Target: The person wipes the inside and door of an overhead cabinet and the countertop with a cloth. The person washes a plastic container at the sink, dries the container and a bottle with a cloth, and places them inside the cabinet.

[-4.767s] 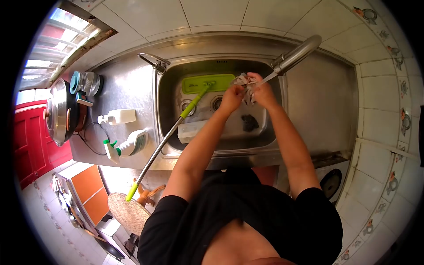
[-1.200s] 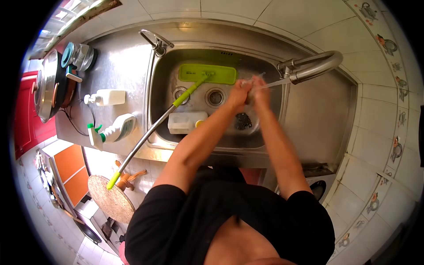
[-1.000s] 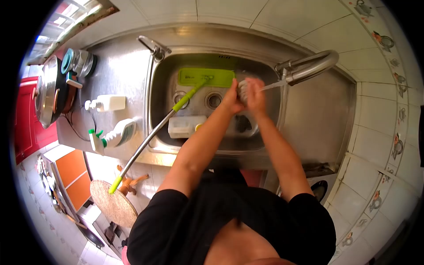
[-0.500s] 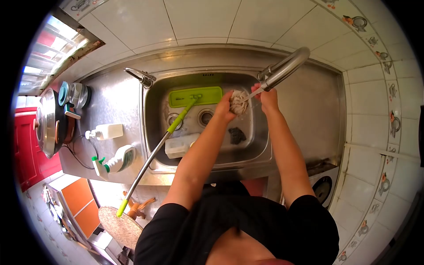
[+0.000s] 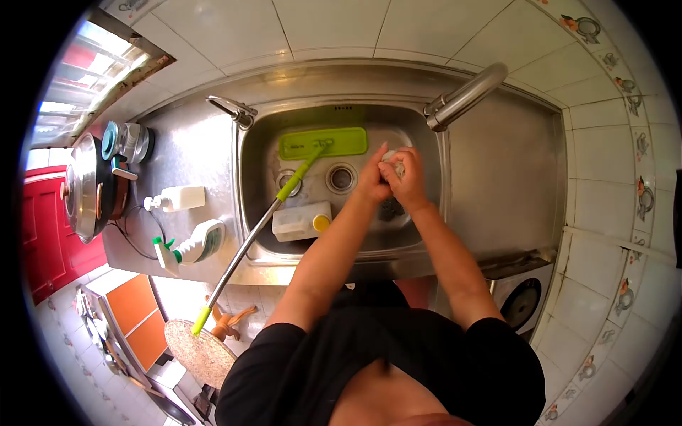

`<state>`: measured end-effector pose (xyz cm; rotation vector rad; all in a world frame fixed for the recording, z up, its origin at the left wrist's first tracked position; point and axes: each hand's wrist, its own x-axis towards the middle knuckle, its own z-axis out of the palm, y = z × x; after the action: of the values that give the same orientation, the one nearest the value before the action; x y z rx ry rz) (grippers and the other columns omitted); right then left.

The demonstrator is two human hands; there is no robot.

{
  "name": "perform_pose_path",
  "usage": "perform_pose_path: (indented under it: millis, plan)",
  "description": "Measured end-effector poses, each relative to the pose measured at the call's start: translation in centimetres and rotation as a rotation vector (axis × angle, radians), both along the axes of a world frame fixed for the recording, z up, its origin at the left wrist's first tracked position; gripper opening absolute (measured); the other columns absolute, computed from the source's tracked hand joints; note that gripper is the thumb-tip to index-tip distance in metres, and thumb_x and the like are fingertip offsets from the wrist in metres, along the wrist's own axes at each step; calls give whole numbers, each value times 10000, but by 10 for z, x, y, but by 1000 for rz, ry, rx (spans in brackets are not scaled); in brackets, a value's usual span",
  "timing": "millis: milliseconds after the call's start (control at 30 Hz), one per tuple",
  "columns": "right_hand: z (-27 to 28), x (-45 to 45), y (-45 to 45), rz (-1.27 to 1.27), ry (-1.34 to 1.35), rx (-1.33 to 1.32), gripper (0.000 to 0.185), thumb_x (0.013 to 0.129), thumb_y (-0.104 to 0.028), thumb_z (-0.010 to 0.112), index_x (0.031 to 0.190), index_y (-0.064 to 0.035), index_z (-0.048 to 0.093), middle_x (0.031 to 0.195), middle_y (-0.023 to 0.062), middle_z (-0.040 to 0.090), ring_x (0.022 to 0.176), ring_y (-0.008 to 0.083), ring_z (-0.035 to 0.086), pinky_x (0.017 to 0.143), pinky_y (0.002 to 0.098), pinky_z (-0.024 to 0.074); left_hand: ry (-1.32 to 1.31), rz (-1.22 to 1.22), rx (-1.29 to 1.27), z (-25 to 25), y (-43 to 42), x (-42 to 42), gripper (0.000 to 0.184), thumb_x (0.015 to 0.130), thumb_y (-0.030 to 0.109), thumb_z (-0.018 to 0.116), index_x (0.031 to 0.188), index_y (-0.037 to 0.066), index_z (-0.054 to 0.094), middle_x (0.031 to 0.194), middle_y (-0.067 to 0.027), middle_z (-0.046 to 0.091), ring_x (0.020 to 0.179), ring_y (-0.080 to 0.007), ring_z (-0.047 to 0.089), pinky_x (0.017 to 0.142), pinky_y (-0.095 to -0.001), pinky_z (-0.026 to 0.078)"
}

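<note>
A crumpled whitish cloth (image 5: 395, 163) is bunched between my two hands over the right half of the sink. My left hand (image 5: 374, 179) wraps round it from the left. From the right, my right hand (image 5: 407, 181) closes over it with curled fingers, covering most of the cloth. Below the hands, a dark crumpled piece (image 5: 390, 209) lies on the sink floor, partly hidden by my right wrist. A green flat mop head (image 5: 344, 141) rests in the sink, its pole (image 5: 249, 245) slanting out over the front edge. A clear bottle with a yellow cap (image 5: 293, 222) lies nearby.
The curved faucet (image 5: 469, 96) rises at the sink's (image 5: 441, 192) back right corner. A smaller tap (image 5: 234, 110) stands at the left. A white pump bottle (image 5: 181, 199) and a spray bottle (image 5: 202, 241) lie on the left counter, near a lidded pan (image 5: 87, 188).
My right hand has come from under the faucet to join my left on the cloth, now squeezed smaller. The water stream seen earlier no longer shows. The view has shifted slightly.
</note>
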<state>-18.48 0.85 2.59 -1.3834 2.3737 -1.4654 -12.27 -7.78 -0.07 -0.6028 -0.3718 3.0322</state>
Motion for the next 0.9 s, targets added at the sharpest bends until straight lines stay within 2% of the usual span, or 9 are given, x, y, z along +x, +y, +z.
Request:
perform_pose_path:
  millis: [133,233,300,333,467,533,633,700,900]
  plan:
    - [11,12,-5,-308,-875,-308,213,850,-213,632,939,-52,524,1026,86,539,972,205,516,788,356,463,-94,191,-226,-17,10,-10,258,892,280,557,991,41,541,962,-104,621,920,-250,597,843,-381,482]
    - [7,12,-12,-469,-1408,-661,180,873,-212,593,980,-79,533,1047,85,546,964,177,536,800,340,475,-532,371,-953,26,21,-15,119,812,122,608,911,68,571,963,-105,628,911,-261,604,829,-377,478]
    - [-10,11,-6,-424,-1821,-707,195,889,-203,564,1044,-89,531,1050,86,550,965,172,547,830,334,473,-515,502,-1705,41,24,-7,127,728,38,612,842,83,582,951,-111,622,903,-291,596,824,-392,472]
    - [-19,13,1,-254,-1738,-655,225,899,-206,543,1088,-88,513,1048,86,549,982,170,543,840,332,470,-486,555,-2082,45,25,-3,157,686,-4,614,808,91,587,945,-114,619,899,-306,591,822,-400,470]
    - [-41,12,13,327,-1043,-497,300,932,-224,477,1187,-65,459,962,70,556,928,149,553,803,308,475,-141,629,-2384,50,28,15,176,570,57,634,735,98,588,926,-101,600,906,-312,574,796,-419,461]
    - [-34,6,15,496,-1239,-411,290,940,-234,464,1161,-46,464,871,45,549,817,129,555,725,280,472,15,623,-2497,61,31,26,169,570,110,627,733,107,584,900,-78,589,907,-294,568,785,-420,460]
    - [9,-11,13,495,-2173,-45,268,946,-244,461,1085,-17,497,730,-3,505,631,99,509,587,237,429,234,635,-2678,74,32,35,156,574,189,594,714,120,574,855,-54,556,903,-270,547,779,-406,453]
    - [21,-14,8,361,-2186,301,273,953,-247,460,1054,2,509,645,-33,456,527,78,444,507,216,377,397,584,-2697,78,36,41,164,558,204,592,699,123,568,857,-39,557,918,-260,541,791,-400,442]
    - [44,-15,-5,632,-1768,757,272,972,-271,435,1058,-31,527,511,-69,337,457,47,325,452,205,300,691,559,-2815,76,48,48,125,563,231,572,640,141,533,784,-20,503,851,-233,514,797,-374,420]
